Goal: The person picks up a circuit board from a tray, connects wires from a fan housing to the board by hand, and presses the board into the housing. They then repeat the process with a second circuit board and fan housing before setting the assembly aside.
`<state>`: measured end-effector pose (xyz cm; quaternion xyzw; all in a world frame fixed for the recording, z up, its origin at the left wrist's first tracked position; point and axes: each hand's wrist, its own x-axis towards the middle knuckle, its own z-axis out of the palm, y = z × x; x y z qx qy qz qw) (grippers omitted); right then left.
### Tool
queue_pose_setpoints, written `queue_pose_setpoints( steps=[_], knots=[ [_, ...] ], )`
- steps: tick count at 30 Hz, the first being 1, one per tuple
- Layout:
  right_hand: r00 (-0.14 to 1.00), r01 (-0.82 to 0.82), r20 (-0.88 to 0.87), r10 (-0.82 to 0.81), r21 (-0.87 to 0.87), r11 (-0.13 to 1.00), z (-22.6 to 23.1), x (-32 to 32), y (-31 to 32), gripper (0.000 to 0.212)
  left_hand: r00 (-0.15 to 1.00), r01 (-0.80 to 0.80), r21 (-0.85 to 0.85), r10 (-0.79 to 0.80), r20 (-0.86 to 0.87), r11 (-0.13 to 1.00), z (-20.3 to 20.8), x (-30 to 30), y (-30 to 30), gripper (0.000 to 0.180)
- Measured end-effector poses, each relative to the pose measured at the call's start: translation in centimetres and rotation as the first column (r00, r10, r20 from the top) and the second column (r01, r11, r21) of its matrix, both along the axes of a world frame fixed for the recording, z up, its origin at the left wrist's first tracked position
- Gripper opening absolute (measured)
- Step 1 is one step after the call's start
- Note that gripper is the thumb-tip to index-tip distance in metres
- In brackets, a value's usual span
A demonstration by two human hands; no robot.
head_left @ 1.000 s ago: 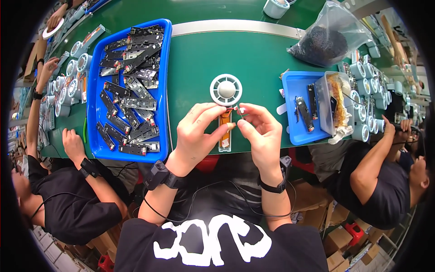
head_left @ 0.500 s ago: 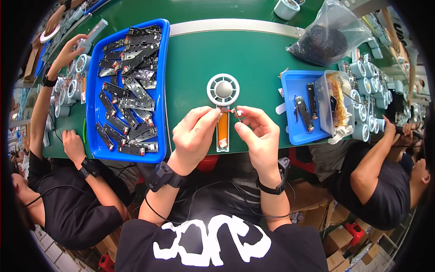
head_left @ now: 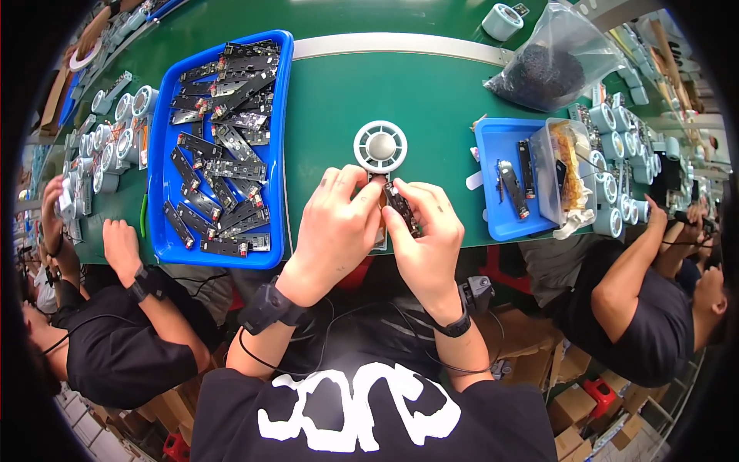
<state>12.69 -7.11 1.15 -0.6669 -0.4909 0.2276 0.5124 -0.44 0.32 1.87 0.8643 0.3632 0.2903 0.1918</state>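
Note:
A light-blue handheld fan (head_left: 380, 147) lies on the green table in front of me, its round grille away from me and its handle toward me. My left hand (head_left: 336, 227) is closed at the fan's neck; its fingertips hide what they pinch. Between the thumb and fingers of my right hand (head_left: 428, 231) is a narrow black circuit board (head_left: 400, 209), tilted beside the open handle. Both hands cover most of the handle, and little of its orange inside shows.
To the left stands a blue tray (head_left: 282, 154) piled with circuit boards. A smaller blue tray (head_left: 493, 146) and a clear plastic box (head_left: 548, 185) are at the right. Behind them sits a bag of dark small parts (head_left: 545, 73). Co-workers sit on both sides, among more fan parts.
My right hand now holds a circuit board, where before its fingers were at thin wires by the neck. My left hand has shifted up over the handle. The left co-worker's raised arm has drawn back.

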Motion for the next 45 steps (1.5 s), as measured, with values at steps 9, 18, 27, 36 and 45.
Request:
queue_pose_setpoints(
  steps=[9,18,27,36,45],
  knots=[
    [0.966,0.119,0.232,-0.116,0.003,0.993,1.6,-2.2,0.9,0.027,0.907,0.029,0.265,-0.137,0.399,0.964,-0.7,-3.1,-1.6,0.041],
    [0.864,0.214,0.450,-0.227,0.080,0.974,0.2,-5.1,1.6,0.022,0.794,0.075,0.523,-0.369,0.484,0.849,2.0,-6.6,-3.7,0.034],
    [0.810,0.298,0.475,-0.343,0.169,0.939,-0.7,-6.6,1.9,0.022,0.749,0.137,0.084,-0.158,0.643,0.987,-2.5,-7.9,-5.0,0.020],
    [0.883,0.345,0.338,-0.327,0.007,0.939,-0.1,-6.8,2.5,0.020,0.611,0.190,-0.389,0.201,0.765,0.901,-4.4,-3.9,-3.6,0.012],
    [0.907,0.337,0.277,-0.317,-0.026,0.941,-1.4,-6.2,2.8,0.020,0.666,0.202,-0.374,0.153,0.730,0.905,-4.6,-4.3,-3.6,0.013]
  ],
)
